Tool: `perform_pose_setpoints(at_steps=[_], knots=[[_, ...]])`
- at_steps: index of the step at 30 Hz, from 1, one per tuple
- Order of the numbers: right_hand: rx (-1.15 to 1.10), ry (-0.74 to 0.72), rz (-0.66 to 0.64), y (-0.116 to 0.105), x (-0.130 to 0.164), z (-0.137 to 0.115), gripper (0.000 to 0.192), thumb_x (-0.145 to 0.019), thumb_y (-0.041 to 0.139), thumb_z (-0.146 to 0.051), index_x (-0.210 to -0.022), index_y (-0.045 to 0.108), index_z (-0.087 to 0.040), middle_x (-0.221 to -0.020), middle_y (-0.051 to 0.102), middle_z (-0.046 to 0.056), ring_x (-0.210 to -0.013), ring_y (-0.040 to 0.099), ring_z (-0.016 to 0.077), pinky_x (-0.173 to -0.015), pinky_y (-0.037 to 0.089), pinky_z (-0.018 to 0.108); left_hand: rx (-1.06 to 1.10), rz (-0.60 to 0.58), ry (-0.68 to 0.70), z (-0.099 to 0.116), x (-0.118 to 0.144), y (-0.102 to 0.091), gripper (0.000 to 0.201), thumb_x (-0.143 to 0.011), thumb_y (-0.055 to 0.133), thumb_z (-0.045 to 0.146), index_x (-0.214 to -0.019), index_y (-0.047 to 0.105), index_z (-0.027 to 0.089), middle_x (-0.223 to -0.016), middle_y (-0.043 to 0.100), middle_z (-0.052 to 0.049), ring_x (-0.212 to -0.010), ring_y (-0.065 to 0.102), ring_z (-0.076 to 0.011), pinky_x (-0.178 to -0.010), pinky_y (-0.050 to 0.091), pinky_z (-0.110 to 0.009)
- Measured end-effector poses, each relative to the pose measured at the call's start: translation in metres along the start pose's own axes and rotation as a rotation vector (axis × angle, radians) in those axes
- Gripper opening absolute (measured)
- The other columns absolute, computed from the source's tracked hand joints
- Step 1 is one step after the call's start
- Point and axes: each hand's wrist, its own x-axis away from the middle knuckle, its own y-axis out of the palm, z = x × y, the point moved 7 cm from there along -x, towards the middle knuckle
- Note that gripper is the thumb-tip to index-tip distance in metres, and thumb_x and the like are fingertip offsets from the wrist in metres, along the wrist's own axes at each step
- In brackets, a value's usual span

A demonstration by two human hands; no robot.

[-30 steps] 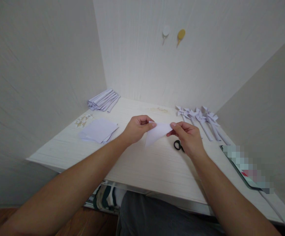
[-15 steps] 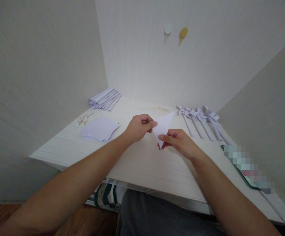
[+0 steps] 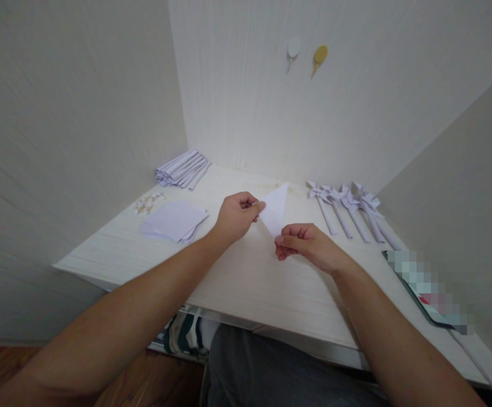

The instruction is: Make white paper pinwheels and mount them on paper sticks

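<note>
A white paper folded into a triangle [image 3: 275, 210] is held above the pale wooden table [image 3: 246, 282]. My left hand [image 3: 235, 216] pinches its left corner. My right hand [image 3: 307, 246] pinches its lower tip between thumb and fingers. The triangle's top point stands up toward the back wall. To my left lies a stack of square paper sheets [image 3: 173, 220].
A bundle of rolled paper sticks [image 3: 182, 168] lies at the back left, small pins [image 3: 147, 203] beside the sheets. Several finished paper pinwheels [image 3: 348, 210] lie at the right. A phone with a white cable [image 3: 428, 294] rests near the right edge. Two hooks hang on the wall.
The paper has turned from a flat-held strip to an upright triangle. My right hand moved down and left to its lower tip and now hides the black scissors.
</note>
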Motion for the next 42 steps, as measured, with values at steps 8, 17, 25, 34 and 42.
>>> perform_pose_setpoints(at_steps=[8,17,25,34,42], knots=[[0.009,0.000,-0.047,0.005,0.002,-0.002,0.039,-0.072,0.089,-0.052,-0.068,0.071,-0.017,-0.070,0.077,0.005,-0.065,0.072,0.0165,-0.069,0.059,0.032,0.042,-0.015,-0.029,0.000,-0.001,0.000,0.023,-0.073,0.079,0.028,-0.065,0.061,0.017,-0.049,0.058,0.004,-0.047,0.050,-0.0088,-0.049,0.039,-0.022],[-0.026,-0.076,0.124,-0.013,-0.006,0.001,0.044,-0.072,0.087,-0.060,-0.078,0.078,-0.017,-0.076,0.079,0.007,-0.069,0.073,0.0175,-0.073,0.061,0.032,0.060,-0.234,0.006,-0.001,0.003,0.016,0.026,-0.071,0.081,0.035,-0.067,0.064,0.016,-0.057,0.062,0.002,-0.052,0.054,-0.0088,-0.053,0.043,-0.023],[-0.063,-0.131,0.217,-0.022,-0.005,-0.001,0.043,-0.069,0.088,-0.060,-0.069,0.077,-0.018,-0.069,0.074,0.005,-0.063,0.068,0.0159,-0.067,0.061,0.030,0.058,-0.297,-0.041,-0.005,0.006,0.019,0.028,-0.072,0.082,0.038,-0.069,0.064,0.016,-0.057,0.062,0.002,-0.053,0.055,-0.0090,-0.055,0.044,-0.023],[-0.109,-0.173,0.299,-0.030,-0.004,-0.004,0.045,-0.064,0.091,-0.061,-0.067,0.075,-0.019,-0.069,0.075,0.006,-0.067,0.071,0.0197,-0.067,0.063,0.034,0.066,-0.378,-0.089,-0.007,0.009,0.023,0.029,-0.070,0.086,0.036,-0.070,0.067,0.014,-0.059,0.064,0.000,-0.054,0.056,-0.0091,-0.056,0.046,-0.023],[-0.147,-0.227,0.391,-0.039,-0.003,-0.005,0.046,-0.065,0.090,-0.062,-0.066,0.073,-0.019,-0.068,0.074,0.006,-0.064,0.069,0.0200,-0.066,0.062,0.035,0.050,-0.427,-0.110,-0.011,0.010,0.025,0.030,-0.069,0.087,0.038,-0.070,0.068,0.014,-0.061,0.066,-0.001,-0.055,0.057,-0.0098,-0.056,0.046,-0.023]])
